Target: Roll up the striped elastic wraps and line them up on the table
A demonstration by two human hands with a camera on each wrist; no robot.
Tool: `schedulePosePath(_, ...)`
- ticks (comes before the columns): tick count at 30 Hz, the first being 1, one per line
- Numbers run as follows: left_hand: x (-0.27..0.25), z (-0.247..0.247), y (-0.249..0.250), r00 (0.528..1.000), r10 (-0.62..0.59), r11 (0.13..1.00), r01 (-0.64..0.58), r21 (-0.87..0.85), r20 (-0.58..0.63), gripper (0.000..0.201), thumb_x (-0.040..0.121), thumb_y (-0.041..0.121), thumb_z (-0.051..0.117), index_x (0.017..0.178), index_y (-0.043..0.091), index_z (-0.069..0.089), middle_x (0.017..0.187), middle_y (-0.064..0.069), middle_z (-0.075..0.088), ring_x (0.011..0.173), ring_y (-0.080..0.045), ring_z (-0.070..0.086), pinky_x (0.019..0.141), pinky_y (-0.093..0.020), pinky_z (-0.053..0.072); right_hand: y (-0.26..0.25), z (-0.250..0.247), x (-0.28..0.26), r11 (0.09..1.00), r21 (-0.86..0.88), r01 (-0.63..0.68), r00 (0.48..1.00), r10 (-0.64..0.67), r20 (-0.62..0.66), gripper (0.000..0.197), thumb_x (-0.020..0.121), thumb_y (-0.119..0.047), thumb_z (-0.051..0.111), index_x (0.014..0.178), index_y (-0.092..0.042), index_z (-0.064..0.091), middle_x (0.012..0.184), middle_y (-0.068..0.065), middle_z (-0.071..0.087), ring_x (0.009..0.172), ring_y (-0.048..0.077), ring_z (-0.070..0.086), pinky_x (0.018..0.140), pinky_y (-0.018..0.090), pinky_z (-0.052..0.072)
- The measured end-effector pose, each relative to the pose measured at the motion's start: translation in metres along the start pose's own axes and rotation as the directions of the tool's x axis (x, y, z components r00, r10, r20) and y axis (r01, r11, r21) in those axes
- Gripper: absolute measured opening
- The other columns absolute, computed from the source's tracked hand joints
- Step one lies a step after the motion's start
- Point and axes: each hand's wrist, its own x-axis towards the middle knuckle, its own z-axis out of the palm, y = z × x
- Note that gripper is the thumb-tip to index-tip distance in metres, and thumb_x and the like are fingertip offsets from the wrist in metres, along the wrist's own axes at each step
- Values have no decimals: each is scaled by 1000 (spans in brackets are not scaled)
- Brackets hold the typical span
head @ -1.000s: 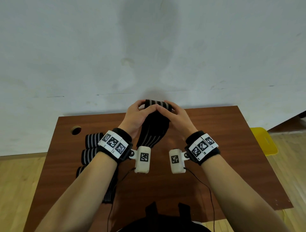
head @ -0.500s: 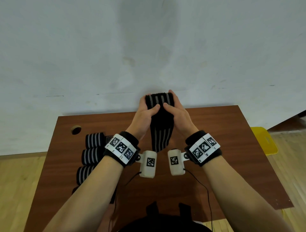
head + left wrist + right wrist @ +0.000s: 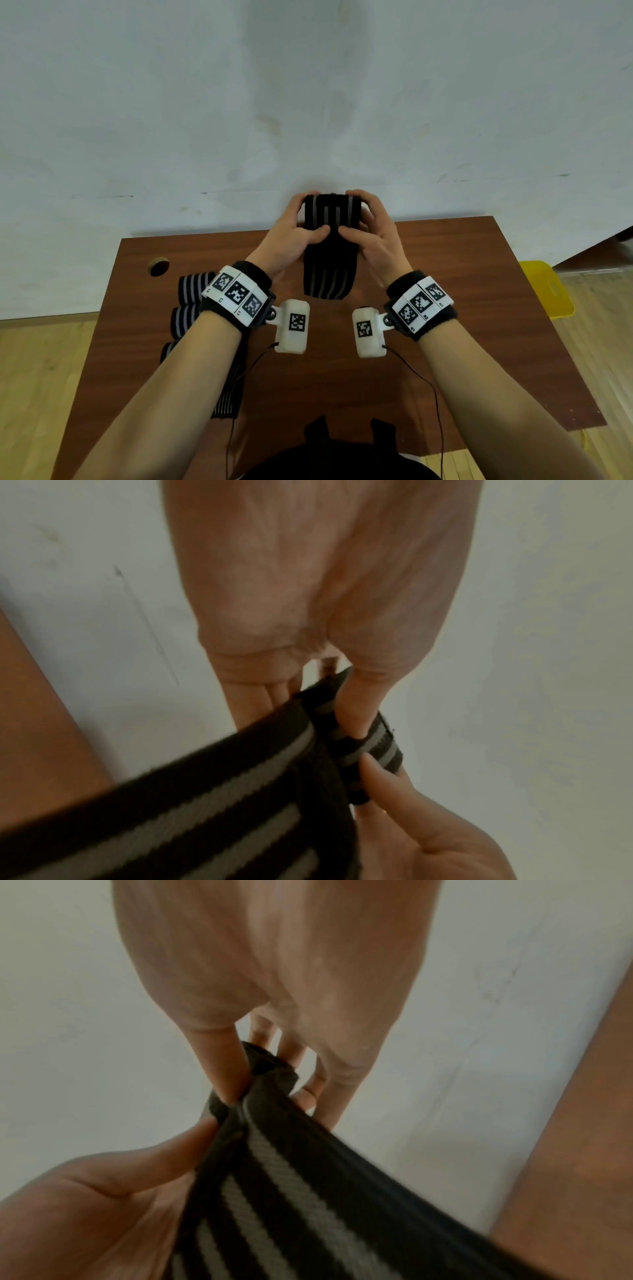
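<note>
Striped elastic wrap (image 3: pixel 331 246): black ribbed woven band with grey lengthwise stripes; held in the air above the far edge of the table (image 3: pixel 445 335); partly rolled at its far end, roll axis running left to right; loose tail hanging toward the near side, long axis far to near; left hand (image 3: pixel 287 240) and right hand (image 3: pixel 375 236) each pinching the roll, thumbs on the near face, fingers curled behind; three finished rolls (image 3: pixel 191 291) lined up at the left of the brown wood-grain table.

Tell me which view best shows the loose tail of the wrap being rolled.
Head view: the loose tail hangs whole, its end above the table. Both wrist views show only a blurred stretch of it running off frame.
</note>
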Motion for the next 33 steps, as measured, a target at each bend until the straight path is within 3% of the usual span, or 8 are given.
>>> schedulePosePath(3, 1, 2, 3, 996, -69, 993, 63, -98, -59, 37, 94, 15, 68, 129, 22, 59, 112, -7, 74, 102, -23, 71, 79, -31, 55, -2, 1, 4, 988, -93, 122, 992, -125, -24, 50, 84, 17, 64, 122, -14, 60, 120, 9, 68, 116, 22, 66, 96, 36, 55)
schedulePosePath(7, 1, 9, 10, 996, -61, 989, 51, -141, -72, 49, 93, 58, 64, 119, 16, 69, 116, -7, 74, 110, -23, 71, 95, -39, 57, -4, 5, 4, 980, -83, 181, 983, -184, -20, 48, 77, 24, 68, 107, -14, 65, 117, 8, 72, 115, 19, 68, 94, 29, 54)
schedulePosePath(11, 5, 13, 6, 990, -5, 995, -10, -103, -140, 35, 96, 39, 69, 116, 10, 67, 116, -9, 72, 107, -19, 70, 93, -35, 58, -1, 4, 3, 987, -58, 147, 988, -150, -37, 43, 76, 24, 65, 99, -12, 68, 115, 3, 75, 115, 20, 69, 89, 28, 56)
schedulePosePath(15, 2, 10, 5, 986, 8, 986, -36, -164, -168, 27, 99, 25, 67, 122, 11, 64, 114, -6, 68, 98, -14, 69, 77, -23, 56, 3, 3, 5, 997, 6, -81, 997, 82, -17, 46, 83, -18, 67, 128, -25, 63, 134, 1, 66, 121, 20, 65, 94, 38, 57)
schedulePosePath(18, 2, 7, 7, 991, 40, 987, -59, -151, -125, 30, 99, 20, 66, 128, 15, 62, 120, -5, 66, 100, -11, 70, 80, -24, 58, -1, 4, 8, 982, -44, -184, 982, 182, -41, 41, 93, -48, 68, 125, -22, 69, 120, 3, 74, 112, 22, 71, 96, 44, 57)
schedulePosePath(26, 2, -5, 4, 997, 62, 997, -64, -38, -54, 49, 99, 11, 63, 143, 25, 46, 135, -2, 58, 118, -15, 63, 93, -27, 55, -9, 1, 10, 994, -16, -108, 994, 108, 12, 49, 93, -9, 74, 139, -15, 59, 132, 6, 68, 118, 23, 69, 88, 40, 62)
schedulePosePath(28, 0, -3, 5, 998, -59, 997, 56, -55, -38, 48, 100, 26, 63, 143, 22, 44, 133, -7, 63, 111, -18, 69, 85, -28, 57, -9, 0, 10, 998, 26, -51, 999, 51, -7, 54, 90, 0, 74, 139, -17, 59, 135, 7, 66, 120, 26, 67, 85, 43, 62)
schedulePosePath(33, -8, -1, 3, 982, -168, 979, 176, -101, 88, 71, 97, 77, 31, 131, 27, 68, 122, -3, 75, 115, -20, 70, 99, -42, 54, -10, -4, 9, 996, -20, 85, 996, -85, 24, 54, 81, 18, 72, 125, -13, 66, 128, 8, 70, 114, 18, 69, 92, 40, 59)
